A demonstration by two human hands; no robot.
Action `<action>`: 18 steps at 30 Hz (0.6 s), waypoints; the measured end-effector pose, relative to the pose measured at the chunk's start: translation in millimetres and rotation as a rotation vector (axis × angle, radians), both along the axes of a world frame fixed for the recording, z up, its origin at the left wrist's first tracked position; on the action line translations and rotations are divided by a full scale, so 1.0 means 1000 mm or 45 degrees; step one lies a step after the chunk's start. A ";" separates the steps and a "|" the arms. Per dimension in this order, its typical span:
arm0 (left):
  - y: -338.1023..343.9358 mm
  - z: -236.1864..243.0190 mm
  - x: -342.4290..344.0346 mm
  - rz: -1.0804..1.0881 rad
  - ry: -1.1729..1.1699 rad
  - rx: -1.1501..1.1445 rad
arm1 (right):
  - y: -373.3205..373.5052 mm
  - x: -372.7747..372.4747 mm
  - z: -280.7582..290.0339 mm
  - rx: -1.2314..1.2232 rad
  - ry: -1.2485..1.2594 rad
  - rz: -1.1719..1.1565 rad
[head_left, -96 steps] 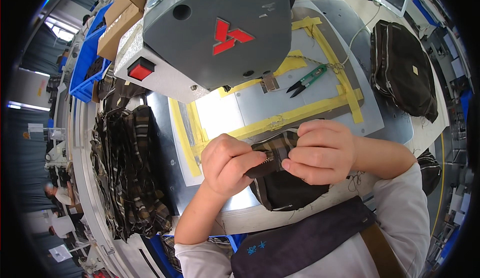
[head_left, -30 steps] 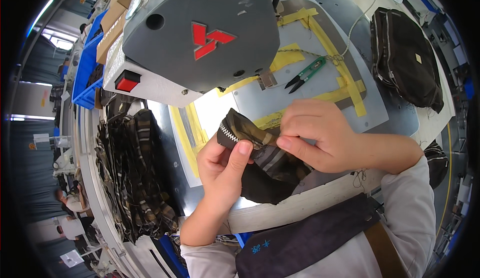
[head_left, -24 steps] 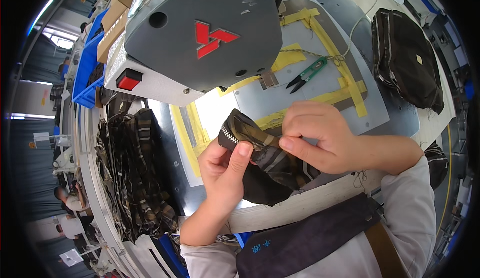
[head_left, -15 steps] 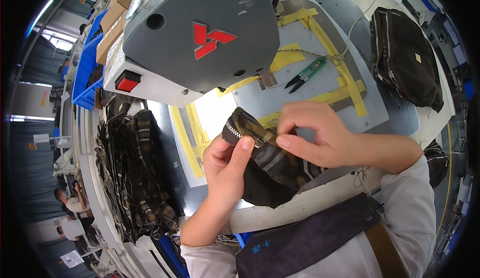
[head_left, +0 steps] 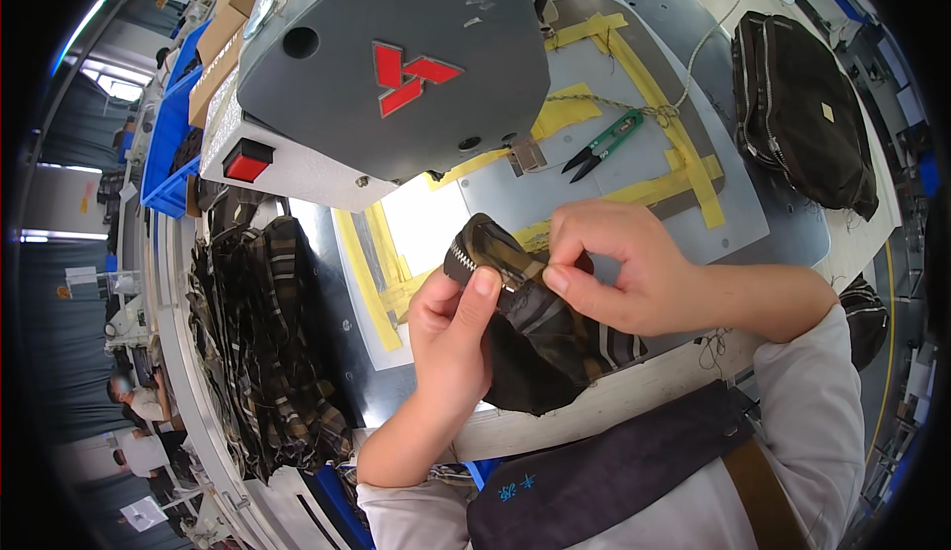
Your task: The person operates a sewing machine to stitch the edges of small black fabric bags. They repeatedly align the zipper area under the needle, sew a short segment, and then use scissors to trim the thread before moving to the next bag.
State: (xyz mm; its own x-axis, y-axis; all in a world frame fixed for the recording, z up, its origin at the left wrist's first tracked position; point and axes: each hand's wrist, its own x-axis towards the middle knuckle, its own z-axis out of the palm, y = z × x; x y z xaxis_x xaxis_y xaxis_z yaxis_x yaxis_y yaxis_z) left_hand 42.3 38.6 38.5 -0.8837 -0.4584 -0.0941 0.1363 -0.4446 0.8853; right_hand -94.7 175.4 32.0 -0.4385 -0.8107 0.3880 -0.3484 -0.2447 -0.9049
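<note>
A dark plaid fabric piece with a silver zipper (head_left: 540,337) is held up over the near edge of the table. My left hand (head_left: 451,327) grips its zipper end, thumb on top and the fingers folded behind. My right hand (head_left: 619,268) is closed in a pinch at the fabric's upper edge, beside the zipper end; whether a loose thread lies between the fingertips is too small to tell. Beyond my hands, green-handled thread snips (head_left: 606,144) lie on the plate, tied to a cord.
A grey sewing machine head (head_left: 396,55) looms over the work plate, which bears yellow tape (head_left: 664,185). Plaid fabric pieces (head_left: 267,342) are heaped at the left. A dark zippered bag (head_left: 807,114) rests at the right. Blue bins (head_left: 168,154) stand far left.
My hands stay almost in place. The fabric's lower part has shifted slightly right and its folds have moved; the right pinch has edged a little left.
</note>
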 end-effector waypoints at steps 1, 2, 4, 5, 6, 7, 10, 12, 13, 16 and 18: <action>-0.003 -0.001 -0.001 -0.002 -0.044 0.034 | 0.000 0.000 0.000 0.012 -0.007 -0.016; -0.004 -0.001 -0.002 -0.004 -0.089 0.069 | -0.001 0.001 -0.001 0.025 -0.014 -0.031; -0.003 0.002 -0.004 -0.049 -0.065 -0.017 | -0.002 0.002 -0.006 0.018 0.025 -0.055; -0.002 0.003 -0.004 -0.071 -0.053 -0.059 | -0.002 0.003 -0.008 0.016 0.044 -0.066; -0.002 0.002 -0.004 -0.069 -0.055 -0.072 | -0.001 0.003 -0.008 0.033 0.042 -0.054; -0.003 0.002 -0.003 -0.062 -0.056 -0.088 | -0.001 0.003 -0.005 0.046 0.040 -0.038; -0.002 -0.002 -0.004 0.036 -0.041 -0.088 | -0.001 0.001 -0.008 0.068 0.061 -0.031; 0.000 -0.005 -0.007 0.127 -0.028 -0.040 | -0.001 0.002 -0.006 0.001 0.265 -0.115; 0.000 -0.004 -0.007 0.182 -0.030 -0.005 | -0.002 0.004 -0.001 -0.078 0.450 -0.184; -0.001 -0.004 -0.003 0.162 0.054 0.088 | 0.000 0.015 0.006 -0.110 0.918 -0.280; -0.001 -0.003 0.004 0.065 0.101 0.222 | -0.006 0.015 -0.012 -0.155 1.125 -0.400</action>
State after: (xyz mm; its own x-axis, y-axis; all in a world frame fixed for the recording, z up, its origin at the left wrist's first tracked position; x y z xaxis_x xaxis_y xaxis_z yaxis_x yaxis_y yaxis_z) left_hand 46.1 37.5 35.5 -0.8676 -0.4856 -0.1067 0.2290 -0.5807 0.7812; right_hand -79.2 169.8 19.7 -0.1363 -0.6375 0.7583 -0.9617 -0.0987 -0.2558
